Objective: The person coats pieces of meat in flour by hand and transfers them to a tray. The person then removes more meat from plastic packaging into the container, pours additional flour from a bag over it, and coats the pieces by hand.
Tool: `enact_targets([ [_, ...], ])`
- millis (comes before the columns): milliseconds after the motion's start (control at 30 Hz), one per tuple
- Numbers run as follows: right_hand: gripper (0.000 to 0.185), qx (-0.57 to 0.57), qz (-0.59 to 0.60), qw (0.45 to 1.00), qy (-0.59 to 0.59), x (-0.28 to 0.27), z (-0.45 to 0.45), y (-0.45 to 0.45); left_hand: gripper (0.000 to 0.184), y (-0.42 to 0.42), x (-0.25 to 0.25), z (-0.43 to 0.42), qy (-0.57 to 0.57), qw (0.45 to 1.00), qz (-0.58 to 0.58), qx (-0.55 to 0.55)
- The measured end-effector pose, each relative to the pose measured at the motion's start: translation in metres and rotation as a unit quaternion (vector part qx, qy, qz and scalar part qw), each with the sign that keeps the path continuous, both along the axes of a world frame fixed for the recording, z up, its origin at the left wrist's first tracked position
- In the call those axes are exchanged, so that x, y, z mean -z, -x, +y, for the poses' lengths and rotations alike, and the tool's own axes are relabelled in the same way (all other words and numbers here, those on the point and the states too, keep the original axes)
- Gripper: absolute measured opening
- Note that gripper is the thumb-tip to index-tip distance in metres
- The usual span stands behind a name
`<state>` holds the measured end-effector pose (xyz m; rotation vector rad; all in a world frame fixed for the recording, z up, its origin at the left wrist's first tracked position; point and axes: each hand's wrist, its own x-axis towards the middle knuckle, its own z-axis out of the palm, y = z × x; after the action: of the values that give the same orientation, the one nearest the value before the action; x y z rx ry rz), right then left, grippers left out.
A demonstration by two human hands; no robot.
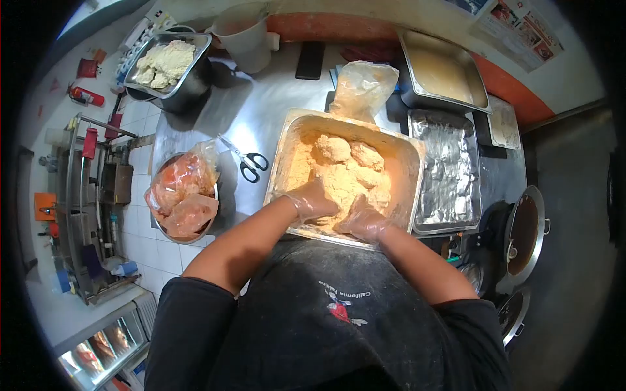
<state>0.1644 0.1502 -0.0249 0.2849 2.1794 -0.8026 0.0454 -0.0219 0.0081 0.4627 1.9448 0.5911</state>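
Observation:
A deep metal pan (pixel 420 153) holds orange-tinted flour (pixel 301 156). Several flour-coated lumps (pixel 334 148) lie towards its far side. My left hand (pixel 314 201) and my right hand (pixel 365 220), both in clear plastic gloves, are sunk in the flour at the pan's near side, close together but apart. Flour hides most of the fingers of each hand, so what they hold, if anything, cannot be made out. An opened plastic bag (pixel 364 90) with orange powder on it rests at the pan's far edge.
Left of the pan are scissors (pixel 249 163) and a bowl with bagged raw meat (pixel 186 186). Farther back stand a container of pale batter (pixel 166 64), a pitcher (pixel 246 42) and a phone (pixel 310 60). Right are a foil-like tray (pixel 447 173), a liquid-filled pan (pixel 447 75) and a wok (pixel 525 231).

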Motion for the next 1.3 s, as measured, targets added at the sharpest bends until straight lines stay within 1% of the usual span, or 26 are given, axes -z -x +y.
enact_targets([
  [33,0.079,0.084,0.007,0.995,0.059,0.000,-0.001,-0.002,0.088,0.000,0.005,-0.002,-0.022,1.000,-0.008,-0.019],
  [100,0.097,0.238,0.019,0.947,0.214,-0.007,0.002,-0.007,0.080,0.002,0.073,-0.018,-0.191,0.978,-0.050,-0.070],
  [167,0.086,0.322,0.050,0.896,0.302,-0.043,0.011,-0.007,0.073,0.008,0.073,-0.028,-0.202,0.973,-0.061,-0.095],
  [200,0.081,0.359,0.065,0.864,0.346,-0.060,0.015,-0.007,0.070,0.014,0.029,-0.028,-0.132,0.985,-0.051,-0.095],
  [233,0.080,0.394,0.068,0.836,0.375,-0.078,0.018,-0.007,0.067,0.018,0.004,-0.027,-0.061,0.993,-0.040,-0.093],
  [333,0.079,0.343,0.143,0.868,0.330,-0.098,0.039,0.002,0.061,0.019,-0.001,-0.015,0.062,0.991,0.117,-0.017],
  [367,0.080,0.333,0.160,0.891,0.263,-0.094,0.043,0.010,0.061,0.016,-0.003,-0.014,0.015,0.987,0.147,-0.065],
  [433,0.082,0.264,0.147,0.951,0.066,-0.087,0.048,0.035,0.064,0.017,0.004,0.002,0.010,0.971,0.236,-0.036],
  [467,0.084,0.204,0.113,0.970,-0.063,-0.081,0.046,0.052,0.066,0.019,0.009,0.012,0.007,0.960,0.279,-0.023],
  [500,0.086,0.141,0.076,0.968,-0.192,-0.072,0.042,0.061,0.070,0.028,0.009,0.024,0.006,0.980,0.182,-0.081],
  [533,0.088,0.165,0.136,0.970,-0.120,-0.050,0.039,0.062,0.069,0.028,0.013,0.030,-0.022,0.981,0.164,-0.103],
  [600,0.092,0.206,0.250,0.946,0.027,0.001,0.036,0.060,0.066,0.028,0.031,0.036,-0.077,0.978,0.125,-0.146],
  [667,0.097,0.169,0.274,0.940,0.115,0.021,0.044,0.061,0.064,0.030,0.048,0.038,-0.097,0.971,0.106,-0.193],
  [700,0.099,0.151,0.285,0.933,0.159,0.024,0.047,0.061,0.063,0.033,0.069,0.038,-0.116,0.969,0.097,-0.197],
  [733,0.099,0.180,0.239,0.937,0.178,0.020,0.048,0.061,0.063,0.036,0.090,0.038,-0.135,0.966,0.088,-0.200],
  [767,0.098,0.207,0.191,0.939,0.196,0.014,0.046,0.058,0.064,0.042,0.131,0.035,-0.164,0.966,0.078,-0.186],
  [800,0.097,0.232,0.140,0.938,0.215,0.009,0.044,0.054,0.070,0.041,0.109,0.032,-0.123,0.978,0.057,-0.156],
  [833,0.098,0.277,0.054,0.881,0.380,0.009,0.039,0.048,0.076,0.040,0.084,0.029,-0.084,0.988,0.037,-0.122],
  [867,0.094,0.223,0.066,0.934,0.272,0.007,0.038,0.043,0.080,0.034,0.053,0.027,-0.037,0.993,0.045,-0.101],
  [900,0.091,0.164,0.078,0.970,0.160,0.000,0.039,0.039,0.084,0.028,0.032,0.025,0.010,0.995,0.053,-0.080],
  [933,0.090,0.101,0.090,0.990,0.045,-0.012,0.040,0.039,0.088,0.022,0.013,0.023,0.056,0.995,0.062,-0.060],
  [967,0.107,-0.038,0.045,0.990,-0.129,-0.046,0.029,0.048,0.096,0.010,-0.003,0.013,0.019,0.995,0.087,-0.053],
  [1067,0.124,-0.013,-0.020,0.983,-0.183,-0.076,0.010,0.030,0.099,-0.005,-0.022,0.002,0.102,0.975,0.175,0.096],
  [1100,0.130,-0.086,-0.013,0.978,-0.187,-0.013,0.015,0.017,0.104,-0.003,-0.010,-0.002,0.114,0.979,0.119,0.123],
  [1200,0.127,-0.094,-0.073,0.975,-0.186,-0.010,0.000,0.022,0.086,-0.014,0.009,-0.006,0.104,0.981,0.162,0.022],
  [1300,0.119,-0.002,-0.059,0.995,-0.084,-0.016,-0.002,0.026,0.081,-0.003,0.005,-0.008,0.009,0.999,0.043,0.030],
])
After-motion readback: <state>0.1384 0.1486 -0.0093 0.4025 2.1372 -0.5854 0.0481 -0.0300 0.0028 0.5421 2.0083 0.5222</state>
